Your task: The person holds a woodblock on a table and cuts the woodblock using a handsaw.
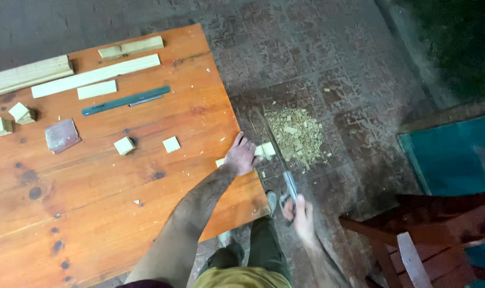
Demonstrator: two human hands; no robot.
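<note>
My left hand (241,156) presses a pale wood piece (265,151) against the right edge of the orange wooden table (93,202), with the piece's end sticking out over the floor. My right hand (301,213) grips the handle of a hand saw (277,154). The blade runs up and away from me across the overhanging end of the piece. Below the cut lies a pile of wood chips and sawdust (296,133) on the patterned floor.
On the table lie long wood strips (96,74), small wood blocks (124,145), a square offcut (171,144), a dark metal ruler (126,100) and a sandpaper sheet (62,135). A red-brown chair (413,240) stands at the right, a teal mat (450,154) beyond it.
</note>
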